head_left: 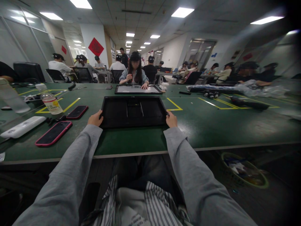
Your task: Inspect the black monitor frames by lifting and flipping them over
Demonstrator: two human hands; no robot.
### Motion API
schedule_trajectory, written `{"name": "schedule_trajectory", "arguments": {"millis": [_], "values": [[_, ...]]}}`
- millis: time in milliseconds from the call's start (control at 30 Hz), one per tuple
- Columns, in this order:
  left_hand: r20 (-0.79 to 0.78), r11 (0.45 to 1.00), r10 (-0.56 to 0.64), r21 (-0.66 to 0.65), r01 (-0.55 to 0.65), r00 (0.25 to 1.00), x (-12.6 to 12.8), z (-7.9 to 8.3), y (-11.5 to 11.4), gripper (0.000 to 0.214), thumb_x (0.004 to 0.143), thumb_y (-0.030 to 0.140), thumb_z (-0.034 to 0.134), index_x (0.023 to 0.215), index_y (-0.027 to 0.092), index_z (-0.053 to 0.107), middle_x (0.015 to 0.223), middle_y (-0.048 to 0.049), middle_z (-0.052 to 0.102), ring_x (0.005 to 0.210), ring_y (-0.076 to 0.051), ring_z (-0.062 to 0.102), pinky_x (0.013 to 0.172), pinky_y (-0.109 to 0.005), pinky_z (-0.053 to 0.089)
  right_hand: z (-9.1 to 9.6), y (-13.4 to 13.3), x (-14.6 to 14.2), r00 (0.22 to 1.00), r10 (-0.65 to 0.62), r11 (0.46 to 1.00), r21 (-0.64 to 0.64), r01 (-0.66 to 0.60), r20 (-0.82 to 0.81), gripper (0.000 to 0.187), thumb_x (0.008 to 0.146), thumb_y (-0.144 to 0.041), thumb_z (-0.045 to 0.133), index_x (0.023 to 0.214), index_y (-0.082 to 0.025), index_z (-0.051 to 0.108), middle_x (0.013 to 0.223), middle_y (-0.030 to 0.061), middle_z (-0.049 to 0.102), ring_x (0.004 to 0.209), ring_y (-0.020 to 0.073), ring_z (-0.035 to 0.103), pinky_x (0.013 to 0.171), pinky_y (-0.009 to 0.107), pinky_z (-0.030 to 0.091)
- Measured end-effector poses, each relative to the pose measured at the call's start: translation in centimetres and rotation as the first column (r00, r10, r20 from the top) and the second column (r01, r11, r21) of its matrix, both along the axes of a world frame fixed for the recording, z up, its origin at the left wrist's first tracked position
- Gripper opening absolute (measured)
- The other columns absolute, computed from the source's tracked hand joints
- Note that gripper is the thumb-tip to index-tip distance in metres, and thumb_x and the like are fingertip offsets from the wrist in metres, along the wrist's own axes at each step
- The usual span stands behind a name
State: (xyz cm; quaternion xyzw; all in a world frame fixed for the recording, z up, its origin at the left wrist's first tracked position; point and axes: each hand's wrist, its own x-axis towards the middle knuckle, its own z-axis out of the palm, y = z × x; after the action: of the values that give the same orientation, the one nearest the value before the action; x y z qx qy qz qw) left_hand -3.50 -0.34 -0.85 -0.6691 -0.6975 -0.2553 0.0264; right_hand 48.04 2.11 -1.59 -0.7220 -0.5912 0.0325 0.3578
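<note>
Through the head camera I see my wearer's long grey sleeves, the left one (pixel 67 172) and the right one (pixel 199 171) both plain, loose and softly creased, ending at the wrists. The left hand (pixel 95 118) and the right hand (pixel 171 119) are bare. On the torso I make out a shirt (pixel 162 204) with dark and white stripes, flanking a pale grey top (pixel 130 199) with small dark lettering. Below the near edge of the table (pixel 131 141), the trousers (pixel 154 169) look dark and bluish.

The frame's left held two red-edged phones (pixel 54 133), its middle one black panel (pixel 115 111), its lower right one basket (pixel 266 182).
</note>
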Motion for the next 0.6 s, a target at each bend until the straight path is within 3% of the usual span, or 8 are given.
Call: {"name": "schedule_trajectory", "arguments": {"millis": [200, 600], "values": [[0.067, 0.999, 0.036, -0.008, -0.035, 0.997, 0.18, -0.22, 0.12, 0.060, 0.089, 0.032, 0.052, 0.149, 0.023, 0.052, 0.137, -0.0062, 0.065, 0.122, -0.028, 0.063, 0.106, -0.040, 0.048, -0.08, 0.00, 0.06, 1.000, 0.005, 1.000, 0.015, -0.005, -0.015, 0.055, 0.090, -0.015, 0.045, 0.145, -0.018, 0.055, 0.125, 0.0131, 0.070, 0.115, 0.0283, 0.064, 0.103, 0.044, 0.047], [0.050, 0.995, 0.101, -0.022, -0.100, 0.994, 0.49, 0.14, 0.02, 0.059, 0.090, 0.037, 0.056, 0.147, 0.020, 0.054, 0.118, -0.0106, 0.074, 0.112, -0.030, 0.068, 0.099, -0.040, 0.052, 0.08, -0.03, -0.04, 0.999, -0.022, 0.999, -0.044, 0.020, -0.045, 0.053, 0.093, -0.016, 0.047, 0.145, -0.022, 0.055, 0.130, 0.0118, 0.068, 0.119, 0.0272, 0.062, 0.103, 0.041, 0.047]]}}
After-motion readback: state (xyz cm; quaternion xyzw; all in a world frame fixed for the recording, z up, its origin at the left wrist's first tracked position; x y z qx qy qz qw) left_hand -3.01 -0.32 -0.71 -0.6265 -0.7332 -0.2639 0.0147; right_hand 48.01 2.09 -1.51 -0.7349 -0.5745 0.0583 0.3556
